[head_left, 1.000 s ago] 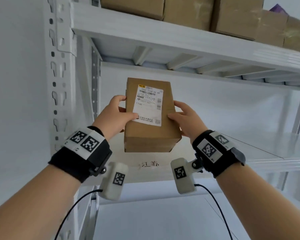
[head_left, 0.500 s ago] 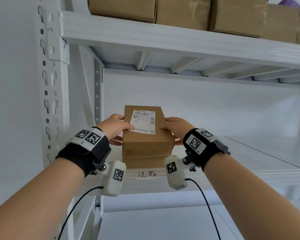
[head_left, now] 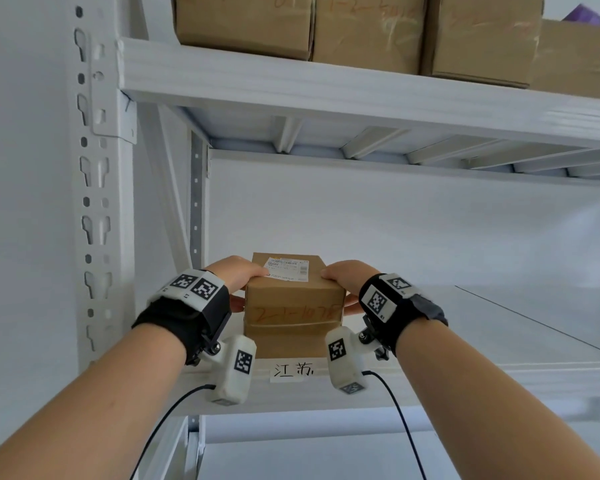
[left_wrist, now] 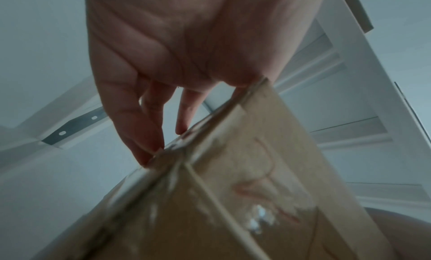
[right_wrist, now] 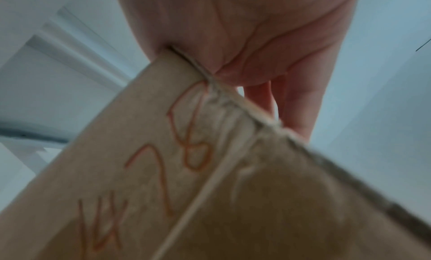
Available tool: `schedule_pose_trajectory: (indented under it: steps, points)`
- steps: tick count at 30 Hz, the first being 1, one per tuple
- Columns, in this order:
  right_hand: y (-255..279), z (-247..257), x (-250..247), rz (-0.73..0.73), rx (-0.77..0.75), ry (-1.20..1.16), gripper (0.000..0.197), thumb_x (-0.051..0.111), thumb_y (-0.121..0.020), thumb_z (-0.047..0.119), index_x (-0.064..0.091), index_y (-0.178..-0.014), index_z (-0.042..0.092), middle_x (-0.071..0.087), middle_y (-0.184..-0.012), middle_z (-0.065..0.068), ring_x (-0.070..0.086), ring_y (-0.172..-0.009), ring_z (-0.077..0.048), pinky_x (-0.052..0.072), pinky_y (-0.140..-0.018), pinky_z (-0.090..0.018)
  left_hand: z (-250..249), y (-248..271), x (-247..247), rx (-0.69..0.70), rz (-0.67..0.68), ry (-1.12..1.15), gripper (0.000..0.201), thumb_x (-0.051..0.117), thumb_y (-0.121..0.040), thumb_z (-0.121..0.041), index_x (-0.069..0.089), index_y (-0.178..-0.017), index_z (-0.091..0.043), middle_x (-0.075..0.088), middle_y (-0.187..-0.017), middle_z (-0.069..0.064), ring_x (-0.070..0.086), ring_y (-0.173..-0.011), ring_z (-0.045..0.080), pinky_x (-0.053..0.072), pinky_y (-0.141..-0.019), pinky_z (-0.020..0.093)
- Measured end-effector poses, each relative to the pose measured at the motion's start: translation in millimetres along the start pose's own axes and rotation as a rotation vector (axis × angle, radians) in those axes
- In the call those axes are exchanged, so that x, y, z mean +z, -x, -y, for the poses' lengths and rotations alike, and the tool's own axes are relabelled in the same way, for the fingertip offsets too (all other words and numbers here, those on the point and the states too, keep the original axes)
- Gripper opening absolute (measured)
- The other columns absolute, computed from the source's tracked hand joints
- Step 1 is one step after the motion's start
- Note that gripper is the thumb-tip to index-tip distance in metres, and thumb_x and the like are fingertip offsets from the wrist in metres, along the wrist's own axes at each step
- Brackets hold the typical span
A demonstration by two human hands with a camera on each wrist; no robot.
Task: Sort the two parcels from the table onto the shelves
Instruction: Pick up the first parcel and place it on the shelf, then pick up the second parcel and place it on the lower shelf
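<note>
We stand the parcel (head_left: 293, 299) at the front edge of the middle shelf (head_left: 499, 344), above its handwritten tag (head_left: 293, 370) — probably the sorting cue. Our left hand (head_left: 238, 275) and right hand (head_left: 349, 277) clasp opposite sides, steadying it.

Parcel storeroom (metal shelving (head_left: 326, 88), stacked cartons (head_left: 368, 29))

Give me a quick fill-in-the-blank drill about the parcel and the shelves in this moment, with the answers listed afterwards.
1. The parcel is held by ____ hands, the left hand and the right hand, one on each side.
2. The white shipping label is on the parcel's ____ face.
3. The handwritten tag on the shelf edge sits directly ____ the parcel.
4. The boxes on the upper shelf are made of brown ____.

Answers: two; top; below; cardboard
</note>
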State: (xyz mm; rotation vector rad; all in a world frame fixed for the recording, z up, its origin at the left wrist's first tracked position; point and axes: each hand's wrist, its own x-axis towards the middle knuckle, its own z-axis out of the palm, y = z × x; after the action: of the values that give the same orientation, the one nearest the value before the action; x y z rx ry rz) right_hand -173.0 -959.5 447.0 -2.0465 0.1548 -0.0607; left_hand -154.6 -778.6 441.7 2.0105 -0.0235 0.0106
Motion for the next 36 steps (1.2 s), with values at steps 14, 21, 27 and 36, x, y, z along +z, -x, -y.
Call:
schedule_pose_trajectory:
  steps: [14,21,27,36]
  points:
    - [-3,1,-7,-0.108,-0.147,0.138,0.049,0.039,-0.097,0.034,0.046,-0.132,0.0,0.052,-0.135,-0.019,0.053,-0.121,-0.035,0.042,-0.103,-0.044,4,7,-7,0.068,-0.159,-0.131,0.045,0.052,-0.087,-0.042,0.047,-0.123,-0.015,0.053,-0.117,0.01,0.056,-0.098,0.028,0.053,-0.074,0.038]
    - [10,1,-14,-0.268,-0.373,0.132,0.045,0.051,-0.091,0.037,0.049,-0.132,0.019,0.052,-0.136,-0.004,0.051,-0.12,-0.023,0.038,-0.089,-0.03,-7,28,-26,0.28,-0.312,-0.332,0.057,0.061,-0.079,-0.04,0.042,-0.131,-0.023,0.047,-0.136,0.008,0.05,-0.114,0.027,0.045,-0.095,0.041]
    - [31,5,-10,-0.309,-0.444,0.298,0.047,0.051,-0.089,0.038,0.044,-0.134,0.023,0.058,-0.125,-0.007,0.055,-0.113,-0.023,0.038,-0.08,-0.027,-12,52,-22,0.418,-0.401,-0.513,0.059,0.06,-0.077,-0.041,0.04,-0.13,-0.028,0.049,-0.131,0.007,0.053,-0.109,0.026,0.044,-0.084,0.035]
    - [68,7,0,-0.39,-0.488,0.441,0.05,0.051,-0.088,0.04,0.042,-0.135,0.027,0.052,-0.132,-0.008,0.054,-0.113,-0.025,0.041,-0.082,-0.029,-6,91,-31,0.559,-0.491,-0.721,0.055,0.057,-0.079,-0.043,0.041,-0.13,-0.027,0.047,-0.132,0.007,0.046,-0.117,0.029,0.044,-0.091,0.041]
